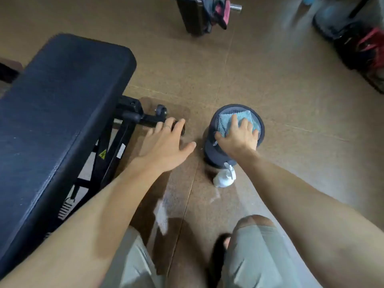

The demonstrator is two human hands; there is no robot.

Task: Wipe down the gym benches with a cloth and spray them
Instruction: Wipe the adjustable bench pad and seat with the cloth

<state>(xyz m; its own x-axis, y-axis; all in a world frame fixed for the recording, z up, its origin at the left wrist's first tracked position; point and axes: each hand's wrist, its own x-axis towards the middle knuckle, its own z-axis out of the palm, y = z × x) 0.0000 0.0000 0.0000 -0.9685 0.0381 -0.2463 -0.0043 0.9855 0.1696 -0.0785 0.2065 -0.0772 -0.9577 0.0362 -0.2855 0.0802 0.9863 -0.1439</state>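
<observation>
- The person's knees in grey-green shorts sit at the bottom of the view, with a dark sandal between them on the brown floor
- Both bare forearms reach forward and down from the lower corners
- A white spray bottle stands on the floor just below the right wrist, touching the base of a dark round stool
- The right hand lies palm down on a light blue cloth spread over the stool's top; its fingers are apart and fairly straight, pressing the cloth flat, thumb out to the left
- The left hand hovers palm down over the floor, fingers spread and relaxed, a ring on one finger; its fingertips are near a small black wheel on the bench frame, though contact cannot be told
- The black padded bench fills the left side, beside the left arm
- Far off, a blurred barbell end and dark bags lie along the top edge
</observation>
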